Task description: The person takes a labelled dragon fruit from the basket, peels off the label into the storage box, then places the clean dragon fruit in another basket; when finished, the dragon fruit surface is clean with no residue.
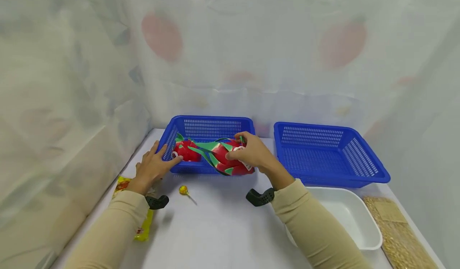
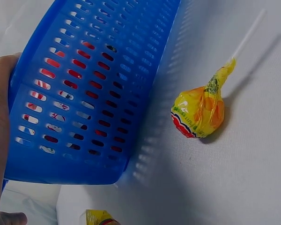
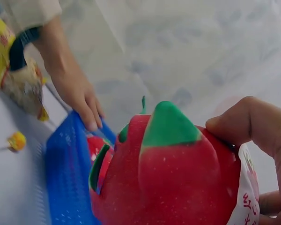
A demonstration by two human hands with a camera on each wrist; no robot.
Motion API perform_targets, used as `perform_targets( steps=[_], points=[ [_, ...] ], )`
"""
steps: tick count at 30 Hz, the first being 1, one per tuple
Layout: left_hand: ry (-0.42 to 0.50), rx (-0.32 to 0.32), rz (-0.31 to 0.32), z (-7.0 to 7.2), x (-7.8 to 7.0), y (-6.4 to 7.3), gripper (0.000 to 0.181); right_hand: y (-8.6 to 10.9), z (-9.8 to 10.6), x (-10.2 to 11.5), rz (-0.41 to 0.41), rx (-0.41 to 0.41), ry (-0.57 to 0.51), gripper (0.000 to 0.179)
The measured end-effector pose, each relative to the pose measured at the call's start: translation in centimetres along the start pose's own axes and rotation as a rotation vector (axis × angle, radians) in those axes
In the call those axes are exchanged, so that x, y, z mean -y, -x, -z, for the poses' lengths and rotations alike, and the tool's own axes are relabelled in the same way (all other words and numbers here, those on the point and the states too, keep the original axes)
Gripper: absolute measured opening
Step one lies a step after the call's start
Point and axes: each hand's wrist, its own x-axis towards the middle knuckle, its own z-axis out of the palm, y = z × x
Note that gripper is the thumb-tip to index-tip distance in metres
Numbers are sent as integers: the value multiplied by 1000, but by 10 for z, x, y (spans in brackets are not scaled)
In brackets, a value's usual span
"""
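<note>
My right hand [image 1: 253,151] grips a large red dragon fruit [image 1: 228,159] with green leaf tips and a white printed label. It is held above the front rim of the left blue basket [image 1: 215,120]. In the right wrist view, thumb and fingers hold the labelled side of this dragon fruit [image 3: 178,183]. My left hand [image 1: 152,167] holds the left front corner of the same basket, seen from outside as a slotted wall [image 2: 84,93] in the left wrist view. Inside the basket lies another red dragon fruit [image 1: 187,150], also with green tips.
A yellow lollipop [image 1: 183,190] lies in front of the left basket. A yellow snack bag [image 1: 143,227] is partly hidden by the left arm. At right are a second blue basket [image 1: 332,161], a white tray [image 1: 346,211] and a bag of grain-like pieces [image 1: 404,237].
</note>
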Motion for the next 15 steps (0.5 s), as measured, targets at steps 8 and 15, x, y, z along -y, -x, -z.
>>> perform_targets(
  steps=[8, 15],
  points=[
    [-2, -10, -10, 6, 0, -1, 107, 42, -20, -26, 66, -36, -38, 68],
    [-4, 22, -1, 3, 0, -3, 107, 69, -45, -65, 96, -76, -28, 71]
  ],
)
